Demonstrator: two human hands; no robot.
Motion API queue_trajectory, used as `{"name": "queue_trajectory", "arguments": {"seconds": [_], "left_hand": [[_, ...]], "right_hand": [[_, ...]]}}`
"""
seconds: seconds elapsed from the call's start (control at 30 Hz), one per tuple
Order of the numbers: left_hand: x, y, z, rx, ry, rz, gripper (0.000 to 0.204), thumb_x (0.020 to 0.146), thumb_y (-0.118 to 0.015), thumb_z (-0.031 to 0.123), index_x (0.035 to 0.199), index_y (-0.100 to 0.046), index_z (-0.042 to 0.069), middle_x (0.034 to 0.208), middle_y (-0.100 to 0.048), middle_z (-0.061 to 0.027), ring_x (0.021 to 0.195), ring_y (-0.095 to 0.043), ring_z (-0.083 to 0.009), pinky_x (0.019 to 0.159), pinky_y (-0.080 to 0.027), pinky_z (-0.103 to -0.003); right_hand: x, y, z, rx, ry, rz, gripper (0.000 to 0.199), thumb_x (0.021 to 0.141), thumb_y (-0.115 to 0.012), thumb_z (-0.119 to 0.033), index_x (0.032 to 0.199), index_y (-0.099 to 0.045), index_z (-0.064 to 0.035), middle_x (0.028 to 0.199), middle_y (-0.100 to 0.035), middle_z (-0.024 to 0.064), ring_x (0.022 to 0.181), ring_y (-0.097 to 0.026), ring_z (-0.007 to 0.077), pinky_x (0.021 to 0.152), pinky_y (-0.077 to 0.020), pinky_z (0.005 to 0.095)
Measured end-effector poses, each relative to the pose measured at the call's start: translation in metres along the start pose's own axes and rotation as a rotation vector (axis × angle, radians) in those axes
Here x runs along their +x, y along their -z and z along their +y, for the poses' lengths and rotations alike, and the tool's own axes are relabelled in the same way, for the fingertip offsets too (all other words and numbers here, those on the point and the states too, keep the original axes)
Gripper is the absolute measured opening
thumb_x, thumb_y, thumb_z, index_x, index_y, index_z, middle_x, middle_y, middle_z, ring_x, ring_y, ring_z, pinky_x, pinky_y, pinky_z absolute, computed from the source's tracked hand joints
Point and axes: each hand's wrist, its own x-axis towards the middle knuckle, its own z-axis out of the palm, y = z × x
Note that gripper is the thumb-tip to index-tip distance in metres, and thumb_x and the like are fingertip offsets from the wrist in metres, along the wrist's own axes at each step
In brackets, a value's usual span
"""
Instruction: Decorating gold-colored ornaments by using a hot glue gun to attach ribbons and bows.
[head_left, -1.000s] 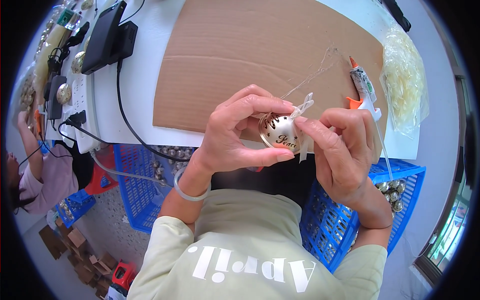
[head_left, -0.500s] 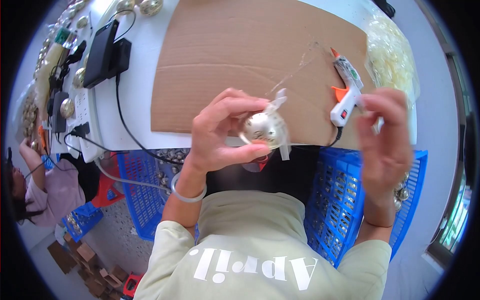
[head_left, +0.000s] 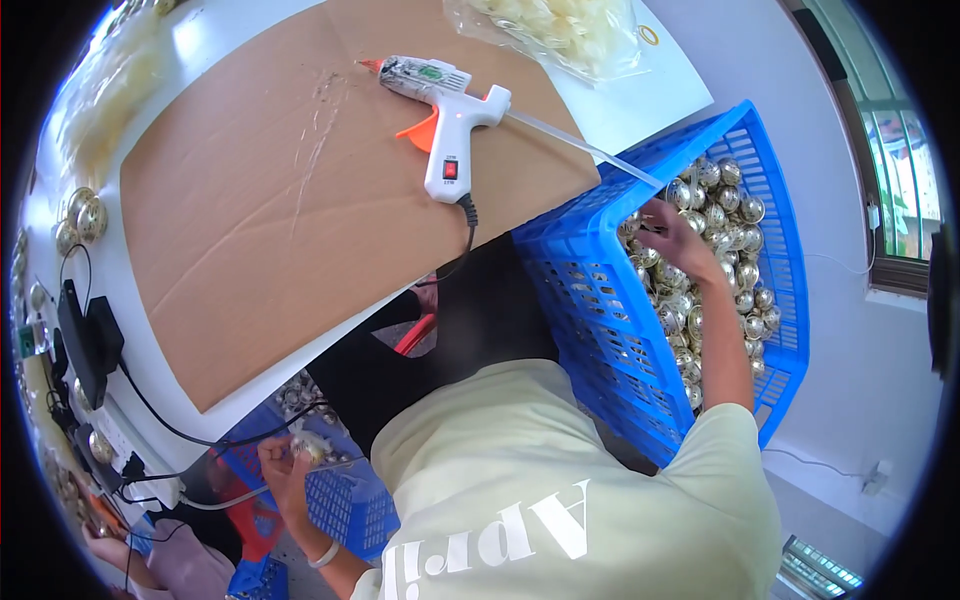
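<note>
Low at the left, my left hand (head_left: 287, 472) has its fingers curled at a round ornament bauble with a white ribbon (head_left: 314, 447). It is over a blue plastic crate (head_left: 345, 505) below the table edge. My right hand (head_left: 672, 240) reaches down into the larger blue crate (head_left: 585, 270) on the right, its fingers apart among many shiny silver-gold baubles (head_left: 735, 240). A white hot glue gun (head_left: 452, 150) with an orange trigger lies on the brown cardboard sheet (head_left: 260, 170), a clear glue stick (head_left: 580, 142) sticking out of its back.
A clear bag of cream-coloured ribbon pieces (head_left: 570, 30) sits at the table's far edge. Black power adapters (head_left: 90, 340), a white power strip (head_left: 140, 450) and cables line the left side. Another person's arm (head_left: 115, 555) shows at lower left.
My view has turned to the right. My left hand has carried the ribboned bauble from above the table edge down to the left crate. My right hand has moved into the right crate.
</note>
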Motion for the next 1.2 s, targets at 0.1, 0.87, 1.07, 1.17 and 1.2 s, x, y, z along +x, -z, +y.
{"name": "queue_trajectory", "arguments": {"seconds": [0.1, 0.87, 1.07, 1.17, 1.2], "left_hand": [[0.027, -0.004, -0.038, 0.132, 0.15, 0.176, 0.045, 0.081, -0.077, 0.008, 0.115, -0.047, 0.002, 0.108, -0.054, -0.0103, 0.092, -0.059, -0.0175, 0.08, -0.053, -0.028], [0.026, -0.083, 0.221, -0.097, -0.794, -0.182, 0.07, 0.083, -0.074, 0.004, 0.142, -0.037, -0.007, 0.147, -0.042, -0.022, 0.133, -0.047, -0.0313, 0.103, -0.048, -0.042], [0.046, -0.091, 0.22, -0.465, -0.772, -0.09, 0.074, 0.085, -0.075, 0.005, 0.144, -0.031, -0.007, 0.14, -0.046, -0.0163, 0.128, -0.051, -0.024, 0.103, -0.049, -0.035], [0.052, -0.078, 0.215, -0.58, -0.618, -0.19, 0.068, 0.085, -0.073, 0.001, 0.14, -0.035, -0.008, 0.139, -0.046, -0.0157, 0.124, -0.054, -0.022, 0.103, -0.049, -0.034], [0.056, -0.076, 0.213, -0.582, -0.61, -0.19, 0.068, 0.085, -0.073, 0.001, 0.14, -0.035, -0.008, 0.139, -0.046, -0.0157, 0.124, -0.054, -0.022, 0.103, -0.049, -0.034]], "right_hand": [[0.019, -0.023, 0.007, -0.233, 0.264, 0.032, 0.066, 0.085, -0.075, -0.023, 0.141, -0.046, -0.0001, 0.124, -0.062, 0.0153, 0.11, -0.061, 0.024, 0.095, -0.0515, 0.0388], [-0.058, -0.121, -0.374, 1.078, 0.328, -0.903, 0.058, 0.101, -0.045, -0.034, 0.145, -0.036, 0.0026, 0.138, -0.052, 0.0257, 0.128, -0.053, 0.0326, 0.103, -0.0478, 0.0423], [-0.085, -0.187, -0.413, 1.174, 0.238, -1.079, 0.042, 0.101, -0.05, -0.024, 0.131, -0.046, 0.0052, 0.127, -0.057, 0.0148, 0.115, -0.06, 0.0218, 0.097, -0.0528, 0.0351], [-0.085, -0.19, -0.418, 0.981, 0.203, -0.997, 0.043, 0.101, -0.054, -0.022, 0.134, -0.044, 0.0037, 0.125, -0.057, 0.0136, 0.11, -0.061, 0.0217, 0.091, -0.0536, 0.0334], [-0.081, -0.192, -0.414, 0.981, 0.195, -0.997, 0.043, 0.101, -0.054, -0.022, 0.134, -0.044, 0.0037, 0.125, -0.057, 0.0136, 0.11, -0.061, 0.0217, 0.091, -0.0536, 0.0334]]}}
